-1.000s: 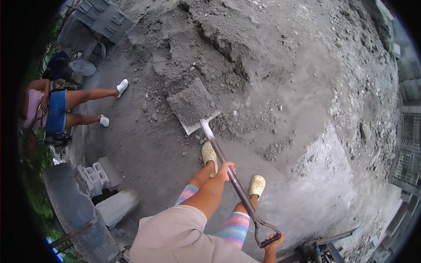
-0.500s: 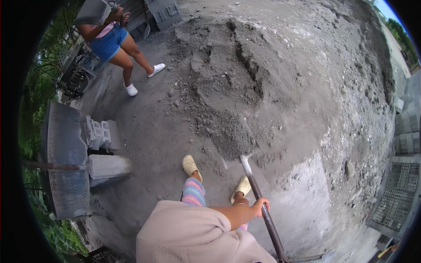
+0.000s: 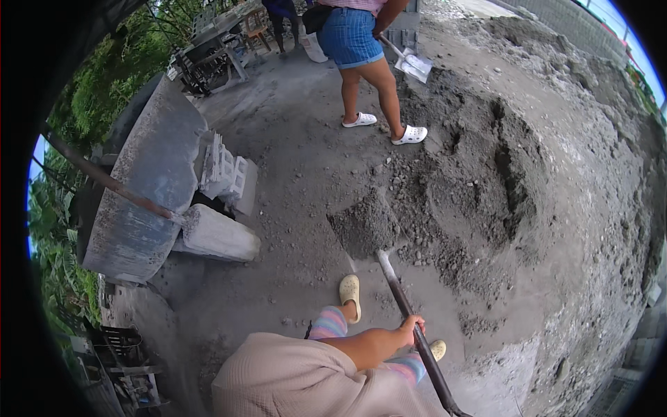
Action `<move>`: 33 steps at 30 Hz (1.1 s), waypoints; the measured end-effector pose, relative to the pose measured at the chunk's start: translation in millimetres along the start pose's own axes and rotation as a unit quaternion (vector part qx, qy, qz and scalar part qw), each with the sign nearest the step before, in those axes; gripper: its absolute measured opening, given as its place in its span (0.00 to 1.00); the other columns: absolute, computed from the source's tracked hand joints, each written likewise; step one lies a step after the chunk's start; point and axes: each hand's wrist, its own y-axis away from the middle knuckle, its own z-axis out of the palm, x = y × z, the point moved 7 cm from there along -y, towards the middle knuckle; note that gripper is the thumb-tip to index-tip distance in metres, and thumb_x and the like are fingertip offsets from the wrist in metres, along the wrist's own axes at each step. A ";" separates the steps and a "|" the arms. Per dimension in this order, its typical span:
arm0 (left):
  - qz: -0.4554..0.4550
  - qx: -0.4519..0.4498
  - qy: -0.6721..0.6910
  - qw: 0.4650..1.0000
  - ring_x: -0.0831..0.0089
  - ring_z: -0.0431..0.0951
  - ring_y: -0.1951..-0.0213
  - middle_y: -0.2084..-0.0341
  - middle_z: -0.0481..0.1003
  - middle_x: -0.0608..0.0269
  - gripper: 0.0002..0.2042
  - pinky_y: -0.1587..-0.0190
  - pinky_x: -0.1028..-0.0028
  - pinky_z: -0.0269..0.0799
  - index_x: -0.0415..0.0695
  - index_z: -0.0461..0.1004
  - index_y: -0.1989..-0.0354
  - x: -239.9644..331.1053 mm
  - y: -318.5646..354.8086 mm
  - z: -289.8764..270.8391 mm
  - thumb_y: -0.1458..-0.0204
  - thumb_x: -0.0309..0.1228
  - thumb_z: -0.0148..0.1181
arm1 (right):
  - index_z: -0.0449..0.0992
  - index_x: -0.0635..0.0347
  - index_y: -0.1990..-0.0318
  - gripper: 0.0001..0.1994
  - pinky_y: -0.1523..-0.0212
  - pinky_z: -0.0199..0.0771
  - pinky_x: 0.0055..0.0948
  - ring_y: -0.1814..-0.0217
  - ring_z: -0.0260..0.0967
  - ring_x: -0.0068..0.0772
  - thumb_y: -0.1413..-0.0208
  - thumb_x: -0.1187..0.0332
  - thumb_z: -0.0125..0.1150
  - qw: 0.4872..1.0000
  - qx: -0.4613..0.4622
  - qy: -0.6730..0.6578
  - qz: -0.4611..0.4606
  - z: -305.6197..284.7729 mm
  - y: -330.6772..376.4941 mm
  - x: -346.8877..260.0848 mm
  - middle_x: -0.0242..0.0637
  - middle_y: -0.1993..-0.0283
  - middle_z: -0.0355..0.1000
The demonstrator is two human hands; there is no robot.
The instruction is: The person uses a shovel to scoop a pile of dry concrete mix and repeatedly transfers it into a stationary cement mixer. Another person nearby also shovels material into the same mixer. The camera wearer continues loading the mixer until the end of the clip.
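My left hand [image 3: 411,332] is closed around the dark shaft of a shovel [image 3: 401,293], partway along it. The shaft slants from the lower edge up to a whitish socket. On the shovel's blade lies a heap of grey sand and gravel [image 3: 365,226], hiding most of the metal; a pale blade edge shows near my shoe. Just right of this heap is the large grey gravel pile [image 3: 479,181]. My right hand is out of view, and the shaft's rear end is hidden at the lower edge.
Another person [image 3: 368,62] stands beyond the pile, holding a white-bladed shovel [image 3: 415,64]. At left are a scuffed grey metal tray [image 3: 149,187], like a wheelbarrow's, with a rusty bar, hollow concrete blocks [image 3: 226,170] and a concrete slab [image 3: 222,233]. A wooden chair [image 3: 256,28] stands far back.
My view has turned left. The loaded shovel has moved left off the pile's edge, my left hand still on its shaft. My feet have shifted. The other person's shovel blade is now lower, near the pile.
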 end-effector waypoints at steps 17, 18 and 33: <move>0.568 0.043 0.080 0.818 0.73 0.61 0.88 0.93 0.59 0.66 0.11 0.82 0.75 0.61 0.46 0.57 0.90 622.4 579.2 -68.8 0.64 0.29 0.52 | 0.58 0.57 0.69 0.13 0.83 0.64 0.20 0.83 0.60 0.24 0.52 0.58 0.48 0.650 -0.714 -0.040 -0.256 469.3 477.1 -71.1 0.33 0.80 0.61; 0.550 0.031 0.074 0.831 0.73 0.61 0.88 0.93 0.60 0.66 0.10 0.82 0.75 0.61 0.46 0.57 0.90 613.4 547.9 -60.1 0.65 0.28 0.52 | 0.57 0.57 0.67 0.13 0.84 0.64 0.20 0.83 0.60 0.23 0.52 0.58 0.48 0.663 -0.698 -0.056 -0.264 458.3 454.5 -76.8 0.32 0.80 0.60; 0.123 0.077 -0.069 0.987 0.75 0.62 0.86 0.92 0.61 0.70 0.10 0.76 0.72 0.60 0.49 0.57 0.91 114.5 111.9 89.4 0.67 0.32 0.51 | 0.58 0.58 0.60 0.28 0.84 0.64 0.19 0.84 0.61 0.25 0.64 0.50 0.59 0.900 -0.318 -0.159 -0.251 65.6 -3.8 -57.9 0.36 0.81 0.62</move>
